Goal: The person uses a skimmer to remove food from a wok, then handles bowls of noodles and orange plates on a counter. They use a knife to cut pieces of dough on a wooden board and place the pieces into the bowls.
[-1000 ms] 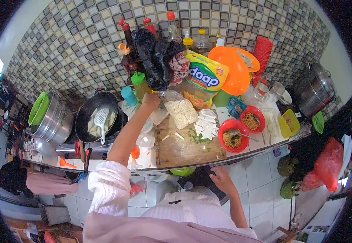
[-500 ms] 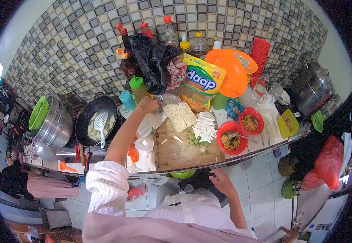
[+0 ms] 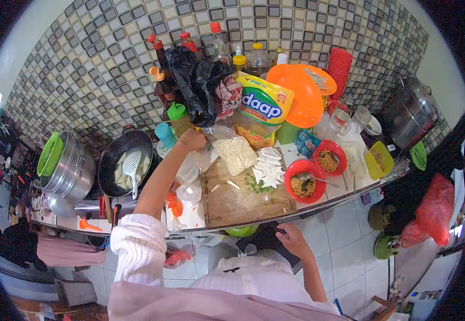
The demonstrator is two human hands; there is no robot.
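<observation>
My left hand (image 3: 193, 140) reaches to the back of the counter, beside the green-capped bottle (image 3: 179, 119) and a crumpled clear plastic bag (image 3: 219, 131). Its fingers look curled; whatever is in them is hidden. My right hand (image 3: 294, 239) hangs below the counter's front edge, empty, its fingers loosely apart. A block of dry noodles (image 3: 234, 155) lies on the wooden cutting board (image 3: 237, 209). White triangular pieces (image 3: 269, 167) and chopped greens (image 3: 259, 183) are to its right. Clear plastic tubs (image 3: 188, 171) stand under my left forearm.
At left are a black wok (image 3: 104, 174) with a white slotted spoon (image 3: 131, 163) and a steel pot (image 3: 74, 168). Two red noodle bowls (image 3: 292, 195) and a yellow container (image 3: 370, 163) stand at right. Sauce bottles (image 3: 160, 56), a black bag (image 3: 181, 67) and orange plates (image 3: 299, 101) line the back.
The view has shifted slightly. My left hand stays at the same place beside the green-capped bottle, and my right hand still hangs below the counter edge.
</observation>
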